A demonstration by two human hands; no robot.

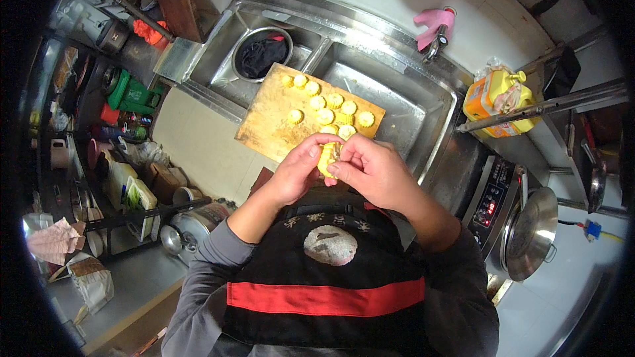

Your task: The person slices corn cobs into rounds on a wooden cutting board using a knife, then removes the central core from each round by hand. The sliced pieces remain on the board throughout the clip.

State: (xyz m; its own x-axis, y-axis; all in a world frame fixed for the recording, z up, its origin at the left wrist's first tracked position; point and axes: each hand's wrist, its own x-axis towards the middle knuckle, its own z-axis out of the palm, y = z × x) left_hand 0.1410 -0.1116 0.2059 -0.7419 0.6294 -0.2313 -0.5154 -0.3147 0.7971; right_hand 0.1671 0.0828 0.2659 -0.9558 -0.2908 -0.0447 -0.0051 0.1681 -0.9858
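Note:
Both hands meet in front of my apron, just over the near edge of a wooden cutting board (268,119). My left hand (293,171) holds a piece of corn cob (327,157) from the left. The fingers of my right hand (374,171) pinch the same piece at its right side; what lies between the fingertips is partly hidden. Several cut rounds of yellow corn (325,116) stand or lie on the board, mostly on its right half, and one round (295,117) sits apart. The board rests across the steel sink.
A metal pot (263,54) with dark cloth is in the left sink basin. The right basin (382,94) lies beyond the board. Yellow jugs (496,101) stand right, near an induction cooker (488,203) and a steel wok (533,233). Shelves with containers line the left.

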